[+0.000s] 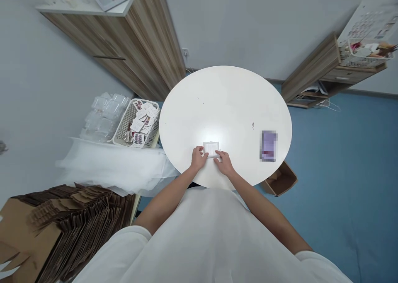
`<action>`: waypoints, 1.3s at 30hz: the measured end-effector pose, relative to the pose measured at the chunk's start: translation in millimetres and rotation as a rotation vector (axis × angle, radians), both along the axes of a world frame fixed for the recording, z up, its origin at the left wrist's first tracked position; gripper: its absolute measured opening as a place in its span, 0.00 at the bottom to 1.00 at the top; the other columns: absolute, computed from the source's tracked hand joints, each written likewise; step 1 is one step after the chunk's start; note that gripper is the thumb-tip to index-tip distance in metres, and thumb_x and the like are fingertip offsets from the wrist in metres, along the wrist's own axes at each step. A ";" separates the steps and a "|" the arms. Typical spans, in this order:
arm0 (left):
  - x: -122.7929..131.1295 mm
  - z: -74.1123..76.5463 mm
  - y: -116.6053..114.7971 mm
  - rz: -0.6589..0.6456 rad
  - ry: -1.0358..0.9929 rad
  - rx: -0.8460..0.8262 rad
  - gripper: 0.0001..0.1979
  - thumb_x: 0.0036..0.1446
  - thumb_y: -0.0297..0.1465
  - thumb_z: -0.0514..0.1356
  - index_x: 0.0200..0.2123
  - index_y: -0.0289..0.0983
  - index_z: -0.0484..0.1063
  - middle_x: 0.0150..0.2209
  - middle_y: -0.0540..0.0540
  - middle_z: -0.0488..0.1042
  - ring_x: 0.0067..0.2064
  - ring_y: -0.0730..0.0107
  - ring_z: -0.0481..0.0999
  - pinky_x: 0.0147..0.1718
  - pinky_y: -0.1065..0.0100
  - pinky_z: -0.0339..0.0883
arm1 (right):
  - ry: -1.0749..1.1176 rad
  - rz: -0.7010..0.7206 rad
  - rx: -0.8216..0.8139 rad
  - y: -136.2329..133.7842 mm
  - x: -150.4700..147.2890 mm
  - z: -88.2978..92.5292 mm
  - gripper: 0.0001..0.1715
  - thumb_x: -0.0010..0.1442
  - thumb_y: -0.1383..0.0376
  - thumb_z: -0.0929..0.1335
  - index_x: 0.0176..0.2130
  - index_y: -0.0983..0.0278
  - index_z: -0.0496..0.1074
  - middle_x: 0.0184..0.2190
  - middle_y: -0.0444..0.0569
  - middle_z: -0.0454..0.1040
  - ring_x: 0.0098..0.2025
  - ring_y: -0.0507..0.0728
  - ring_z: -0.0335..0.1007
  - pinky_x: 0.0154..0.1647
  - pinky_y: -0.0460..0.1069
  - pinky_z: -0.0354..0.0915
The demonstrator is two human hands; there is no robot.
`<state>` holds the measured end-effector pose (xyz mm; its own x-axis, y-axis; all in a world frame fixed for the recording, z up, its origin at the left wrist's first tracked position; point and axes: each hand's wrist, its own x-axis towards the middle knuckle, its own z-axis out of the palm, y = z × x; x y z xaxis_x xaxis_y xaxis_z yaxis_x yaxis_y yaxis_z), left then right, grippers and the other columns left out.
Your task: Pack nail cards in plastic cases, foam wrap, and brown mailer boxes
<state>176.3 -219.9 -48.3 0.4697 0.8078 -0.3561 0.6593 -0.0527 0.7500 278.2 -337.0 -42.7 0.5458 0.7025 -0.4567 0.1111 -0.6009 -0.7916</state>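
**Now: both hands on a small white packet at the near edge**

Close to the near edge of the round white tabletop, a small white packet lies flat under a bright glare. The left hand has its fingers curled closed over the packet's left end, thumb tucked against it. The right hand lays its fingertips, held close together, on the near right corner. Whether they pinch that corner or only press on it is too small to tell.

Toward the right edge of the tabletop, well apart from the hands, lies a blurred purple item. Off the left edge stands a white basket of printed cards, with clear plastic packs beside it. Flattened cardboard boxes are stacked nearer the person.

The likeliest mishap, as I judge it, comes from the packet being thin and pale on a smooth top. An uneven pull from the two hands could crease it. It could also slip from the lighter right-hand contact and go over the near edge.
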 end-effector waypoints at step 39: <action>-94.8 -4.5 188.1 0.072 -0.168 0.004 0.25 0.50 0.28 0.56 0.53 0.38 0.61 0.53 0.43 0.65 0.55 0.62 0.63 0.54 0.60 0.57 | 0.101 0.078 0.006 226.3 -76.1 13.4 0.33 0.51 0.62 0.64 0.57 0.57 0.57 0.58 0.46 0.56 0.56 0.57 0.57 0.55 0.54 0.58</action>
